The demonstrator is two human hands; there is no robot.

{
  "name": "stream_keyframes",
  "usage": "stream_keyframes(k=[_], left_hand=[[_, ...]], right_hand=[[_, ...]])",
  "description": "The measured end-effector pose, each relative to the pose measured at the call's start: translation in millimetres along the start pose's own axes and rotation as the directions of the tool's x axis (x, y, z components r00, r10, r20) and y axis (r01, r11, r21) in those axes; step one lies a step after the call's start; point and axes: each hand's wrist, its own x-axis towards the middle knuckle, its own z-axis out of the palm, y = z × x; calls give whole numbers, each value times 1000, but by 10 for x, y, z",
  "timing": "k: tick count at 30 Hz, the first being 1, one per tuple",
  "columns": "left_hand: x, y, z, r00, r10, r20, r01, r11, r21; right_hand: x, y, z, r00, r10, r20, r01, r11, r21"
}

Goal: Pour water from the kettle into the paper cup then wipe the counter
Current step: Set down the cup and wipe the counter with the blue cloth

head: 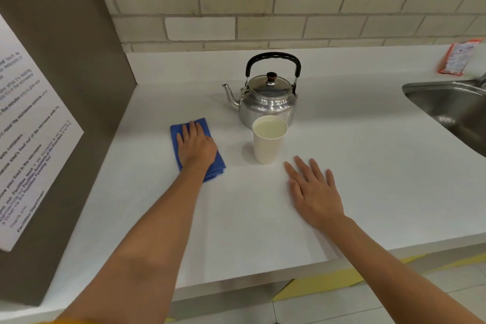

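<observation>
A silver kettle (268, 98) with a black handle stands upright on the white counter (355, 166), spout pointing left. Just in front of it stands a white paper cup (268, 144) holding water nearly to the rim. Left of the cup lies a folded blue cloth (178, 131). My left hand (196, 146) rests flat on top of the cloth, fingers together and pointing away from me. My right hand (314, 192) lies flat on the bare counter, fingers spread, just right of and nearer than the cup, not touching it.
A steel sink (452, 108) is set into the counter at the right. An orange and white packet (459, 56) lies by the tiled wall at the far right. A grey cabinet side (65, 60) with a printed notice (23, 144) borders the left. The counter's front edge runs below my forearms.
</observation>
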Motion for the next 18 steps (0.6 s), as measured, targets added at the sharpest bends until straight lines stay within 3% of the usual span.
stream_keyframes(k=[4, 9, 18], left_hand=[[0, 299, 105, 996, 91, -3, -91, 996, -10], [-142, 20, 204, 984, 174, 23, -174, 985, -17], [226, 89, 78, 988, 154, 31, -154, 988, -6]], right_hand=[[6, -2, -3, 1000, -7, 0, 7, 1000, -13], [2, 6, -14, 1000, -7, 8, 7, 1000, -5], [-3, 6, -8, 1000, -6, 4, 7, 1000, -3]])
